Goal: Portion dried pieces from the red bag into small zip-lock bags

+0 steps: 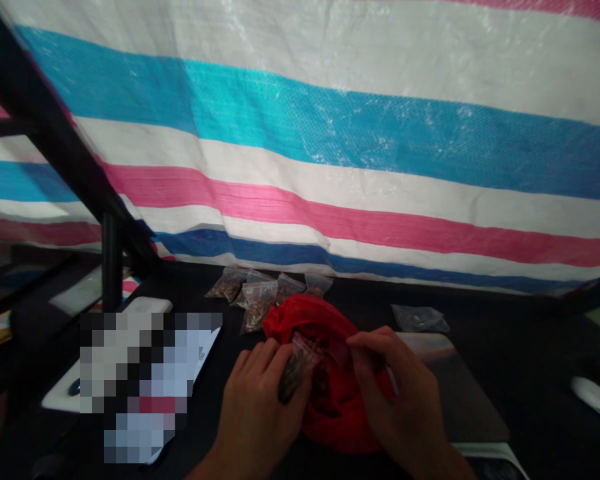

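My left hand [263, 400] is closed around a small clear zip bag [300, 363] with dark bits in it, its top edge standing up past my fingers. Under both hands lies a red plastic bag [330, 427], its mouth spread and small brown pieces [317, 343] showing inside. Over the right side of that bag, my right hand [400, 393] has thumb and forefinger drawn together in a pinch. What sits between those fingers is hidden. Behind the red bag lie several filled zip bags [260, 303] in a cluster.
Flat clear plastic bags [420, 319] lie at the back right, behind a grey flat panel [460, 387]. On the left are a white device [60, 393] and a partly blurred sheet [200, 360]. A black frame bar [65, 133] slants before a striped tarp [330, 120].
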Available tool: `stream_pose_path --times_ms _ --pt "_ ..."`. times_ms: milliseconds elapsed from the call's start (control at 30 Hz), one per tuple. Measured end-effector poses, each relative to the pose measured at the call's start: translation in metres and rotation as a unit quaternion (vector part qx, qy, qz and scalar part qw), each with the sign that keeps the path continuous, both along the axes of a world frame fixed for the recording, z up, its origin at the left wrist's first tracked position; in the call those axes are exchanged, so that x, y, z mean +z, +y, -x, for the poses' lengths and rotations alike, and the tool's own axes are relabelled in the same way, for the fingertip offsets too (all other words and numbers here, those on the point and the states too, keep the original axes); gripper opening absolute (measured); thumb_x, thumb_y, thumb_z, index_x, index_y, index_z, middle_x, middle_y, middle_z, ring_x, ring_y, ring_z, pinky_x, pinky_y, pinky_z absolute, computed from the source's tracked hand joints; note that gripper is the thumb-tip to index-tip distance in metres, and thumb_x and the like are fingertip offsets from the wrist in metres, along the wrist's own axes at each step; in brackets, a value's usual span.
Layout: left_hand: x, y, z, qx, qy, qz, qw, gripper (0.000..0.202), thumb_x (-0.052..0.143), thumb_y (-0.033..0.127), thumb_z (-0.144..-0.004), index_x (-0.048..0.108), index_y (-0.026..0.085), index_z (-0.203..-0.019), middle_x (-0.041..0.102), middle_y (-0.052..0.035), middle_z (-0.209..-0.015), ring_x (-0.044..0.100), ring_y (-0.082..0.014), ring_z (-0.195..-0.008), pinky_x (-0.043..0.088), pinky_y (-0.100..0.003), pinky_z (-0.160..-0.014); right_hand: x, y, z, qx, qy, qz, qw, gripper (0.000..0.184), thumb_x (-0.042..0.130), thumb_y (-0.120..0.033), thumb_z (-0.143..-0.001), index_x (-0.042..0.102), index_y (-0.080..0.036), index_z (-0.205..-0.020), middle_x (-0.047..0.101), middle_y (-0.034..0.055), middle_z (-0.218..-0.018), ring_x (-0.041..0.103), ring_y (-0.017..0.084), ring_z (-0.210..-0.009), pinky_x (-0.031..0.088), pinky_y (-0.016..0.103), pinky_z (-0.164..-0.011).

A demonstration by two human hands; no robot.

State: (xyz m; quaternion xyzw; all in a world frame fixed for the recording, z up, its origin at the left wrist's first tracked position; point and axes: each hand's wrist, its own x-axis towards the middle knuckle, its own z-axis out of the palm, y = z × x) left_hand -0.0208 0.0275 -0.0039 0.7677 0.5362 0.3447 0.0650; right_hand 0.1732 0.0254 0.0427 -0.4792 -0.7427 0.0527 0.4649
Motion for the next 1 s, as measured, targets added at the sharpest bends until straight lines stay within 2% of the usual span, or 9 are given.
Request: stream_pose_path --times_ms 133,267,367,500,600,700,800,900,1000 --pt "0.001 -0.005 -0.001 -0.051 -0.12 0.003 0.991 0.033 0.061 0.025 -0.095 0.052 0.025 -0.127 0.061 -0.0076 -0.111 0.064 -0.024 -0.097 0.056 -0.038 -0.08 -0.006 -0.008 0.008 0.022 -0.019 0.023 0.999 0.025 0.062 -0.018 -0.091 0.06 -0.029 -0.114 0.075 -0.0008 -0.097 0.073 0.017 -0.083 0.056 0.03 -0.076" --pt "0.001 -0.011 -0.004 -0.115 -0.178 0.038 0.976 0.052 0.06 0.021 -0.094 0.038 0.03 -0.141 0.054 -0.0091 -0.12 0.066 -0.0222 -0.105 0.061 -0.036 -0.084 -0.014 -0.017 0.02 0.018 0.111 0.056 0.992 0.04 0.065 -0.02 -0.092 0.054 -0.033 -0.127 0.077 -0.0036 -0.099 0.075 0.014 -0.086 0.059 0.023 -0.079" --pt "0.0 -0.011 -0.004 -0.153 -0.191 0.072 0.967 0.06 0.061 0.02 -0.093 0.032 0.031 -0.144 0.054 -0.0103 -0.123 0.068 -0.0233 -0.105 0.063 -0.038 -0.084 -0.013 -0.018 0.025 0.04 0.182 0.056 0.981 0.038 0.067 -0.017 -0.091 0.057 -0.036 -0.122 0.077 -0.008 -0.092 0.074 0.01 -0.081 0.058 0.017 -0.077" --pt "-0.002 -0.007 -0.003 -0.181 -0.205 0.091 0.957 0.05 0.057 0.017 -0.095 0.038 0.035 -0.138 0.061 -0.0065 -0.122 0.068 -0.0223 -0.108 0.06 -0.04 -0.092 -0.005 -0.014 0.027 0.086 0.181 0.11 0.974 0.017 0.074 -0.017 -0.087 0.071 -0.032 -0.095 0.077 -0.0059 -0.096 0.075 0.011 -0.087 0.057 0.016 -0.082" --pt "-0.004 -0.005 -0.002 -0.185 -0.206 0.081 0.957 0.068 0.073 0.019 -0.087 0.036 0.037 -0.14 0.064 -0.0038 -0.122 0.068 -0.0232 -0.108 0.059 -0.039 -0.094 0.006 -0.013 0.022 0.087 0.202 0.118 0.968 0.009 0.072 -0.021 -0.09 0.073 -0.03 -0.088 0.078 -0.0037 -0.093 0.076 0.013 -0.086 0.058 0.018 -0.08" --pt "-0.004 -0.007 0.0 -0.18 -0.198 0.034 0.963 0.085 0.085 0.03 -0.076 0.034 0.034 -0.144 0.061 -0.0063 -0.125 0.067 -0.026 -0.108 0.059 -0.039 -0.09 0.024 -0.013 0.0 0.004 0.209 0.093 0.973 0.008 0.069 -0.024 -0.091 0.074 -0.03 -0.089 0.076 -0.0035 -0.083 0.073 0.012 -0.072 0.058 0.015 -0.066" --pt "-0.002 -0.008 0.002 -0.17 -0.183 -0.028 0.968 0.067 0.077 0.036 -0.084 0.041 0.028 -0.14 0.06 -0.009 -0.125 0.065 -0.026 -0.109 0.059 -0.038 -0.088 0.047 -0.012 -0.044 -0.051 0.167 0.087 0.981 0.006 0.072 -0.033 -0.088 0.073 -0.027 -0.084 0.074 -0.0012 -0.082 0.071 0.015 -0.074 0.057 0.017 -0.066" --pt "0.002 -0.007 0.002 -0.154 -0.159 -0.045 0.974 0.039 0.063 0.021 -0.092 0.05 0.026 -0.128 0.064 -0.0065 -0.112 0.065 -0.0222 -0.102 0.059 -0.034 -0.085 0.061 -0.011 -0.092 -0.021 0.077 0.195 0.977 0.023 0.067 -0.04 -0.091 0.07 -0.023 -0.077 0.071 0.0014 -0.08 0.069 0.018 -0.074 0.056 0.023 -0.065" --pt "0.006 -0.006 -0.002 -0.16 -0.146 -0.041 0.975 0.026 0.056 0.012 -0.093 0.056 0.026 -0.115 0.066 -0.0033 -0.099 0.065 -0.0197 -0.093 0.058 -0.03 -0.081 0.056 -0.008 -0.122 0.009 0.002 0.292 0.956 0.028 0.06 -0.041 -0.094 0.067 -0.021 -0.076 0.068 0.0003 -0.072 0.065 0.018 -0.067 0.053 0.026 -0.059"
